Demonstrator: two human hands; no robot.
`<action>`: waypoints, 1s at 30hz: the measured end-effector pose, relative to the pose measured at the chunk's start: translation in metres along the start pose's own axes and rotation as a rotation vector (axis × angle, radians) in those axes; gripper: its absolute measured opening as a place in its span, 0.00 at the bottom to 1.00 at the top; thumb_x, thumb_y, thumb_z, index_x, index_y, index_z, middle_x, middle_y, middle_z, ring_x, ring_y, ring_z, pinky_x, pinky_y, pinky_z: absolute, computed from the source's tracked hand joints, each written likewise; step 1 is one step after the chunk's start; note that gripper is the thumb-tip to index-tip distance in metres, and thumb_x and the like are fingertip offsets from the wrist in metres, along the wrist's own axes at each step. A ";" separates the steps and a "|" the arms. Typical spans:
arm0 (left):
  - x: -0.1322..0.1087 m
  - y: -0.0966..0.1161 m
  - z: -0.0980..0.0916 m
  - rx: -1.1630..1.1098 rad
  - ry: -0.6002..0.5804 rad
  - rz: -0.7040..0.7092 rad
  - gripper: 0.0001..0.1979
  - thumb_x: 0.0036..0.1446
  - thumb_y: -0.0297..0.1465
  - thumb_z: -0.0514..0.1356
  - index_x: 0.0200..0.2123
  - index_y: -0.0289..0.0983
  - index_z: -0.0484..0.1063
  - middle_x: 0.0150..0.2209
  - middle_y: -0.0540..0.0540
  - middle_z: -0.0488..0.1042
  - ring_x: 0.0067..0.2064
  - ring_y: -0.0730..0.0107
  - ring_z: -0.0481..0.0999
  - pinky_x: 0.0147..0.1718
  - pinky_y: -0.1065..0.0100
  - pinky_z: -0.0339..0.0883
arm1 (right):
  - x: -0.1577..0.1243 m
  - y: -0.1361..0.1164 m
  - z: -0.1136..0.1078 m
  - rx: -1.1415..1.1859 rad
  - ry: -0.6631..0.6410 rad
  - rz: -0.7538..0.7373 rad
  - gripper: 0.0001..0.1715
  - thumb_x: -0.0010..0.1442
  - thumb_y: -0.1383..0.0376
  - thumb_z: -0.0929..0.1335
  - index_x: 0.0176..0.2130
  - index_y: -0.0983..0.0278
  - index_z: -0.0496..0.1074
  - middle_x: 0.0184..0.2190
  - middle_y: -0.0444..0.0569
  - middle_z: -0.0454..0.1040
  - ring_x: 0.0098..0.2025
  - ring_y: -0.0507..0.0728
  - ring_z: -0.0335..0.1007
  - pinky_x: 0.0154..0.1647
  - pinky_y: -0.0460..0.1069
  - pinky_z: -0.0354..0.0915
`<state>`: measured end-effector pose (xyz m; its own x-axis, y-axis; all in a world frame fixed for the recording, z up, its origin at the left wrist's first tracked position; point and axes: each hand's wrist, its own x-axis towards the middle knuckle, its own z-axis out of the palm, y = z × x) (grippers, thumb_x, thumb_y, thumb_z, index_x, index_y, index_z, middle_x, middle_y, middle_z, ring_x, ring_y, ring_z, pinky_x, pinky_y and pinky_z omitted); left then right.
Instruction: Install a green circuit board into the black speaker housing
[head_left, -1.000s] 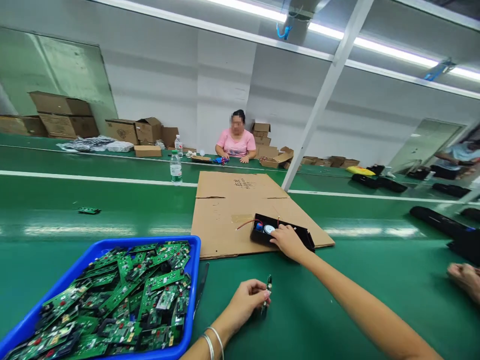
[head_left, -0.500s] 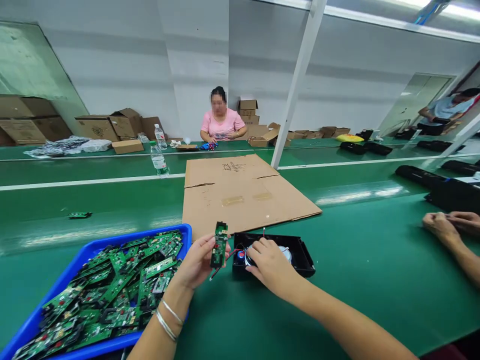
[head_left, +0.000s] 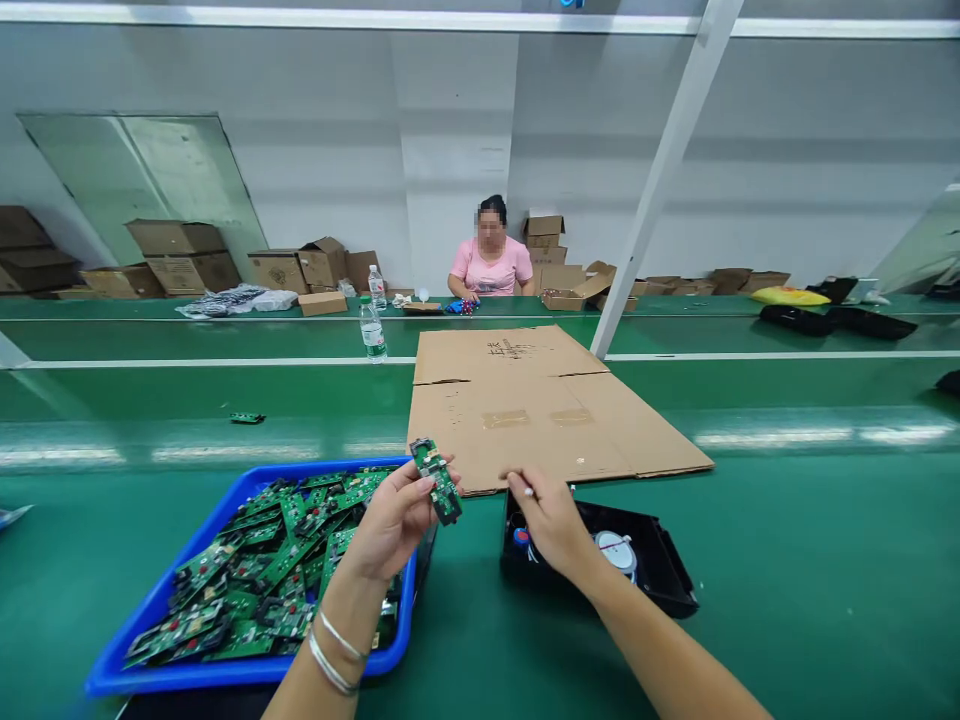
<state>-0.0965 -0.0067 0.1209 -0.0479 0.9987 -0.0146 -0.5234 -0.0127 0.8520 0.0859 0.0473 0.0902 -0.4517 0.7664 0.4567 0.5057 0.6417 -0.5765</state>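
My left hand (head_left: 401, 515) grips a green circuit board (head_left: 437, 482), holding it tilted in the air beside the tray. My right hand (head_left: 551, 520) is raised over the left part of a black plastic housing (head_left: 667, 575), its fingers pinched together. A small white plug (head_left: 529, 491) shows at those fingers; its wire is mostly hidden by the hand. Inside the housing, a round white-backed speaker (head_left: 616, 552) and a small blue-and-red part (head_left: 521, 537) are visible. The hand covers some of the housing's inside.
A blue tray (head_left: 247, 675) heaped with circuit boards stands at the left. Flattened cardboard (head_left: 525, 445) lies ahead. One loose board (head_left: 247, 418) and a water bottle (head_left: 372, 330) are farther off. A slanted white post (head_left: 667, 170) rises beyond the cardboard. A person in pink sits opposite.
My right hand has lifted off the speaker and moved to the housing's left end, fingers now pinched. The board in my left hand has tilted the other way. The view has swung left.
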 end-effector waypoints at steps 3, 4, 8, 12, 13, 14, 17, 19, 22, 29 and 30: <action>0.003 -0.004 0.002 0.135 0.078 0.083 0.18 0.42 0.29 0.67 0.38 0.31 0.71 0.34 0.42 0.75 0.33 0.71 0.71 0.27 0.74 0.63 | 0.009 0.008 -0.018 0.142 0.067 0.083 0.18 0.64 0.58 0.54 0.36 0.64 0.67 0.27 0.47 0.68 0.32 0.52 0.63 0.33 0.46 0.60; 0.004 -0.006 0.002 0.170 0.107 0.096 0.18 0.42 0.29 0.67 0.38 0.31 0.71 0.35 0.42 0.75 0.30 0.74 0.70 0.24 0.76 0.61 | 0.011 0.011 -0.020 0.144 0.069 0.073 0.19 0.63 0.58 0.55 0.34 0.64 0.67 0.29 0.48 0.69 0.34 0.53 0.63 0.36 0.47 0.60; 0.009 -0.016 0.006 0.138 0.206 0.081 0.19 0.39 0.28 0.68 0.35 0.33 0.67 0.34 0.46 0.74 0.25 0.78 0.70 0.20 0.78 0.60 | 0.015 0.023 -0.022 0.337 0.005 0.199 0.16 0.60 0.56 0.59 0.34 0.65 0.67 0.25 0.45 0.66 0.27 0.51 0.62 0.30 0.47 0.60; 0.011 -0.024 0.011 0.063 0.251 0.060 0.19 0.41 0.28 0.67 0.37 0.36 0.63 0.28 0.49 0.74 0.34 0.67 0.76 0.29 0.74 0.68 | 0.014 0.023 -0.022 0.642 -0.032 0.309 0.16 0.53 0.56 0.65 0.35 0.66 0.68 0.26 0.44 0.68 0.26 0.49 0.63 0.28 0.45 0.61; 0.011 -0.026 0.012 0.052 0.241 0.046 0.19 0.43 0.28 0.66 0.38 0.35 0.63 0.29 0.47 0.75 0.36 0.65 0.77 0.32 0.72 0.69 | 0.014 0.021 -0.022 0.669 -0.031 0.306 0.16 0.52 0.56 0.66 0.34 0.66 0.69 0.27 0.45 0.69 0.28 0.49 0.65 0.30 0.45 0.62; 0.010 -0.027 0.014 0.040 0.227 0.033 0.18 0.44 0.28 0.65 0.39 0.34 0.64 0.31 0.44 0.76 0.38 0.63 0.76 0.34 0.70 0.69 | 0.013 0.019 -0.021 0.689 -0.033 0.302 0.16 0.52 0.56 0.67 0.34 0.67 0.70 0.28 0.46 0.70 0.30 0.50 0.66 0.33 0.46 0.63; 0.009 -0.032 0.020 0.011 0.178 0.015 0.21 0.46 0.28 0.63 0.45 0.32 0.65 0.41 0.40 0.74 0.45 0.60 0.74 0.44 0.65 0.67 | 0.010 0.013 -0.016 0.732 -0.024 0.293 0.18 0.48 0.57 0.70 0.37 0.66 0.72 0.26 0.45 0.71 0.30 0.51 0.67 0.33 0.46 0.63; 0.008 -0.037 0.023 0.011 0.143 0.021 0.21 0.47 0.28 0.63 0.47 0.33 0.66 0.46 0.41 0.72 0.49 0.59 0.71 0.50 0.63 0.63 | 0.008 0.009 -0.011 0.711 0.009 0.267 0.15 0.47 0.58 0.71 0.34 0.65 0.73 0.24 0.44 0.71 0.26 0.50 0.66 0.28 0.45 0.62; 0.007 -0.044 0.024 0.043 0.102 0.032 0.19 0.48 0.28 0.63 0.45 0.33 0.70 0.45 0.41 0.73 0.49 0.59 0.71 0.53 0.61 0.60 | 0.007 0.005 -0.008 0.644 0.013 0.169 0.11 0.53 0.59 0.67 0.32 0.65 0.74 0.26 0.46 0.73 0.28 0.51 0.67 0.30 0.46 0.63; 0.007 -0.052 0.025 0.034 0.090 0.032 0.15 0.49 0.29 0.63 0.42 0.35 0.73 0.45 0.44 0.74 0.49 0.63 0.71 0.53 0.63 0.60 | 0.007 0.004 -0.013 0.257 -0.037 -0.028 0.11 0.59 0.68 0.61 0.34 0.63 0.73 0.29 0.45 0.72 0.30 0.49 0.65 0.30 0.44 0.59; 0.006 -0.052 0.026 0.039 0.093 0.036 0.14 0.49 0.29 0.63 0.42 0.36 0.73 0.45 0.44 0.74 0.49 0.63 0.71 0.53 0.63 0.61 | 0.006 0.004 -0.012 0.175 -0.027 -0.053 0.10 0.58 0.68 0.61 0.33 0.64 0.72 0.28 0.45 0.71 0.30 0.49 0.65 0.30 0.44 0.58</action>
<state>-0.0474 0.0014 0.0901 -0.1455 0.9889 -0.0307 -0.4868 -0.0445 0.8724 0.0942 0.0548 0.0989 -0.4952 0.7292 0.4722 0.3461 0.6641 -0.6627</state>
